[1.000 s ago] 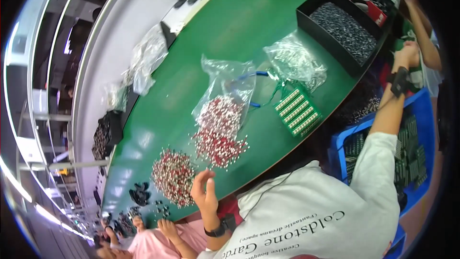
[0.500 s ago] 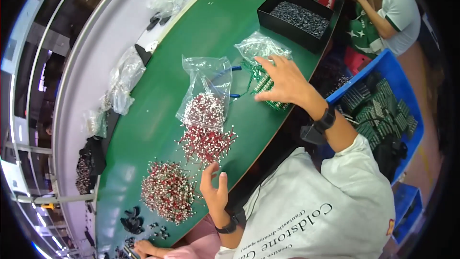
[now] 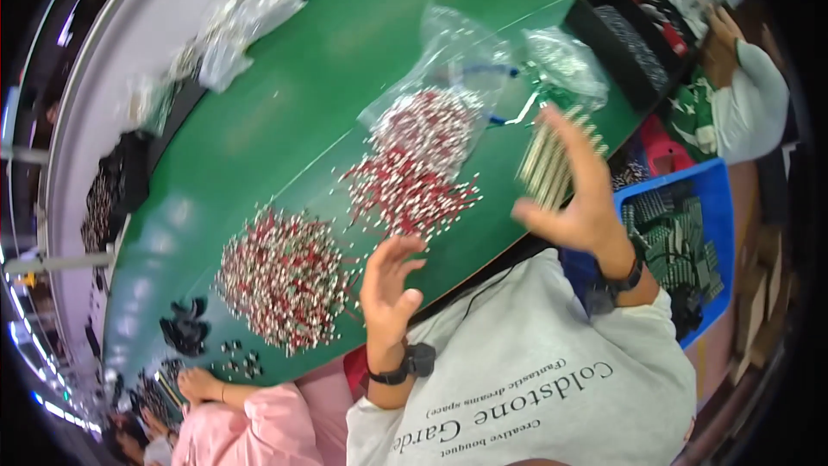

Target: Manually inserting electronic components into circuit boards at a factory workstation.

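Left hand (image 3: 388, 289): open, fingers spread, holding nothing, at the worktop (image 3: 285, 103) edge | right hand (image 3: 580, 194): open, empty, just over the green component rack (image 3: 545, 160) | rack: ribbed, looks stiff and light, best gripped by its long edges | red-and-silver parts (image 3: 410, 177): small, loose, easily scattered, heaped between both hands.

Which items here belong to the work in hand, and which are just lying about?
In hand: left hand open by the near red-and-silver parts pile; right hand open over the green rack; middle pile.

Lying about: black tray, blue crate, clear bags.
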### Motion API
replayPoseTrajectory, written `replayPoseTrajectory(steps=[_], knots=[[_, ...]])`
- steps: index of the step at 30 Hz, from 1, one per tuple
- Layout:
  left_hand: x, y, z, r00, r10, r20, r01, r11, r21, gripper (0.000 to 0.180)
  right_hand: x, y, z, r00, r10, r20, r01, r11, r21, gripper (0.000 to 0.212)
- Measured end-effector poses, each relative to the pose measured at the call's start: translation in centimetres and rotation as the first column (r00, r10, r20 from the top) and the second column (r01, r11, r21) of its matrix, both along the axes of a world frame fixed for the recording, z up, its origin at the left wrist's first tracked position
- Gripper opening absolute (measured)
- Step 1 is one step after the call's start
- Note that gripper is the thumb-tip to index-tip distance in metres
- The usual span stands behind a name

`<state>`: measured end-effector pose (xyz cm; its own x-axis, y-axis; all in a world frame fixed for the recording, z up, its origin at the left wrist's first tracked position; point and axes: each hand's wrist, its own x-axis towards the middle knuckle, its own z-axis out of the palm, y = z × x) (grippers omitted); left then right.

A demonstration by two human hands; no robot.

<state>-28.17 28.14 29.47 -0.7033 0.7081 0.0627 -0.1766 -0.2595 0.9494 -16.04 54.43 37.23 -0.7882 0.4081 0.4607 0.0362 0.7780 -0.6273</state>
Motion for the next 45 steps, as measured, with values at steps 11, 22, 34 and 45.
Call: replayPoseTrajectory(steps=[11, 22, 34, 45], knots=[[-0.1, -3.0, -1.9, 0.854, 0.288, 0.434, -0.414, 0.881, 0.229, 0.097, -9.2, -15.1, -7.5, 0.727, 0.687, -0.026, -0.664, 0.693, -0.28, 0.085], [-0.4, -6.3, -1.5, 0.841, 0.261, 0.474, -0.416, 0.872, 0.258, 0.087, -13.0, -6.2, -9.0, 0.924, 0.361, 0.124, -0.368, 0.929, 0.031, 0.023], [-1.1, -3.6, -1.0, 0.906, 0.235, 0.352, -0.325, 0.92, 0.222, 0.082, -12.6, -5.9, -9.2, 0.87, 0.442, -0.218, -0.49, 0.819, -0.299, 0.009], [-2.8, 1.7, 0.2, 0.93, 0.128, 0.343, -0.194, 0.967, 0.166, 0.075, -11.4, -3.0, -11.1, 0.768, 0.259, -0.586, -0.622, 0.521, -0.585, 0.01]])
